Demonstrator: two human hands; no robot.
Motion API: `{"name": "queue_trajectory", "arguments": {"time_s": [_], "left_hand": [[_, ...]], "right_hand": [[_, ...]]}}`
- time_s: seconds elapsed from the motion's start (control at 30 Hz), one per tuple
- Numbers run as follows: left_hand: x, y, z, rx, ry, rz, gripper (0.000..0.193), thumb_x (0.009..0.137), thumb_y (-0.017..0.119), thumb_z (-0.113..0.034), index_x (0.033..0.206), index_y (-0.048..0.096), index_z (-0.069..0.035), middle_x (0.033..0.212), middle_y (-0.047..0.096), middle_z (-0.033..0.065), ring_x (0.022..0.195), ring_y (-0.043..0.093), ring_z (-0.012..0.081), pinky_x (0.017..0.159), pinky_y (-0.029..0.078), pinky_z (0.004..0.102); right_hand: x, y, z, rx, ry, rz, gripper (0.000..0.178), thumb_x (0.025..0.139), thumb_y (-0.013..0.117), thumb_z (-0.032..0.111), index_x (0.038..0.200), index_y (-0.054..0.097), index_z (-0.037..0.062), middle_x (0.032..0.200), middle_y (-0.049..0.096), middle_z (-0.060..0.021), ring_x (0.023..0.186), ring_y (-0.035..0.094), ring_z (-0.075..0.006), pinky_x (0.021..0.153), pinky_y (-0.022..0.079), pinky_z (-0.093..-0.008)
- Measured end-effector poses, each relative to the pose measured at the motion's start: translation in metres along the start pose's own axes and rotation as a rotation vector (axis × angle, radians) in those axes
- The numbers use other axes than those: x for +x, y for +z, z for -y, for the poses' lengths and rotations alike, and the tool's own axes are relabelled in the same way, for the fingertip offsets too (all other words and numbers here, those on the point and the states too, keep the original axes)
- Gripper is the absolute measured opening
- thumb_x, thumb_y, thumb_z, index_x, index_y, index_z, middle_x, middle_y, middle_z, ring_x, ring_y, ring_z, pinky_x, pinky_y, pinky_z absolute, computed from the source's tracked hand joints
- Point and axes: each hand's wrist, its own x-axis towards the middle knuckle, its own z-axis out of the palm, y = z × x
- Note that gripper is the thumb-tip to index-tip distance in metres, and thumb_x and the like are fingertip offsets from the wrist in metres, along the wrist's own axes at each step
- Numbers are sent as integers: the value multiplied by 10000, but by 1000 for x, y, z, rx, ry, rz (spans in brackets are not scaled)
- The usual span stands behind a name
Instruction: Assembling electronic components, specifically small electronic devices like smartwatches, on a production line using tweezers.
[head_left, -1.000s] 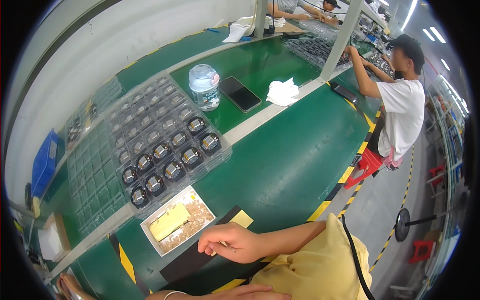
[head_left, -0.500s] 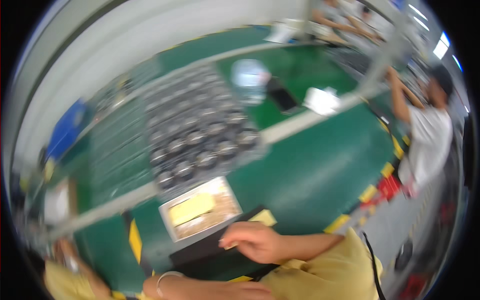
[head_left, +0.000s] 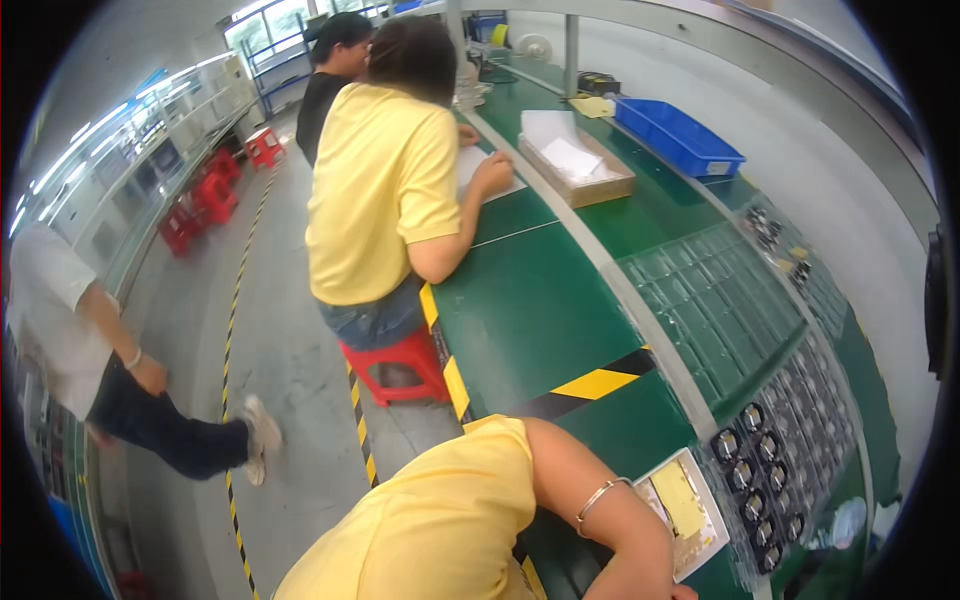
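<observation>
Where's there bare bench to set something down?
The widest free patch of bench lies between the seated worker, the rail and the striped tape. A smaller one lies between tape and box. Crowded: around the box, with left arm and parts tray.

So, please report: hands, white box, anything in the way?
Left hand partly below frame, grip unclear; right hand not made out. White box beside left hand, yellow piece inside. Left hand hides part of box.

one white box (head_left: 706, 500), one yellow block (head_left: 679, 500), one blue bin (head_left: 690, 155), three other people (head_left: 375, 200)
</observation>
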Motion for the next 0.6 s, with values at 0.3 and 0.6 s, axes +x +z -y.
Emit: {"name": "queue_trajectory", "arguments": {"time_s": [0.3,0.6], "left_hand": [[-3,4,18,-1,67,-59,274,903,561,-195,842,560,72,880,540,257,840,499,390,781,372,490],[11,68,46,-136,182,-26,286,914,546,-197,907,560,88,948,538,273,892,492,400,812,365,497]], "right_hand": [[5,2,7,12,-49,-14,199,888,564,144,1014,588,-8,861,589,-124,766,544,-203,698,441,-329],[0,9,20,-37,-74,-126,136,938,493,83,997,567,-15,811,559,-91,688,503,-149,646,415,-252]]}}
